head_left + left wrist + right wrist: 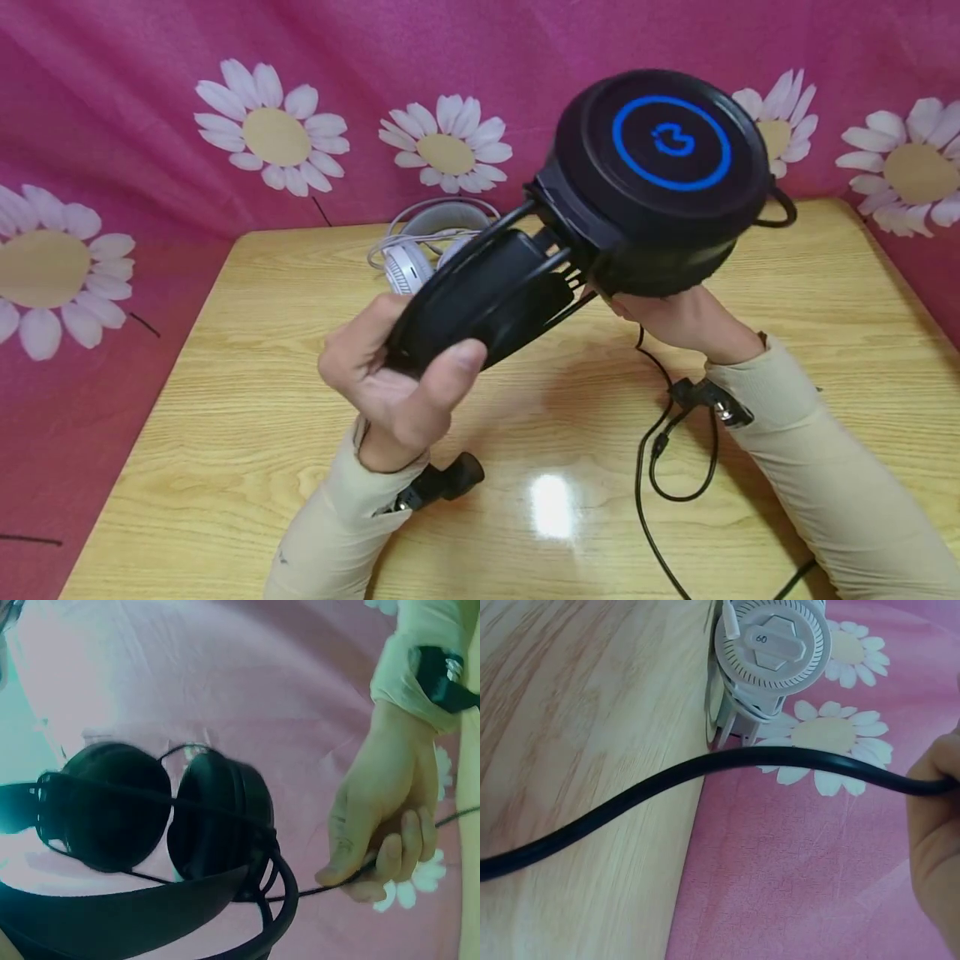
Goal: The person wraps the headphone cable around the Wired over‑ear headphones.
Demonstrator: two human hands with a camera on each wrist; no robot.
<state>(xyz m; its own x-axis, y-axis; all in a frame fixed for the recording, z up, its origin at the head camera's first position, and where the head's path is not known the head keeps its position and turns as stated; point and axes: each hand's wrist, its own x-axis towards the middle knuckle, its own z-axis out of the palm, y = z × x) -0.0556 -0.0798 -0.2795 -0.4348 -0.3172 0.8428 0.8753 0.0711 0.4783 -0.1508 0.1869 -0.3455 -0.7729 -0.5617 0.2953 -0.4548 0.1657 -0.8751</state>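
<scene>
Black over-ear headphones (pixel 645 225) are held up above the table, one ear cup showing a blue ring and logo. My left hand (pixel 397 396) grips them by the headband (pixel 465 308), thumb on the near side. Behind and below the ear cup, partly hidden by it in the head view, is my right hand (pixel 686 321). The left wrist view shows the right hand pinching the thin black cable (pixel 307 891) between thumb and fingers, a short way from the ear cups. In the right wrist view the cable (pixel 765 756) arcs across from the fingers.
White headphones (pixel 408 265) with their cable lie at the back of the wooden table (pixel 247 350). The black cable (pixel 640 467) loops down over the table's right half to the near edge. A pink cloth with daisies (pixel 525 42) hangs behind.
</scene>
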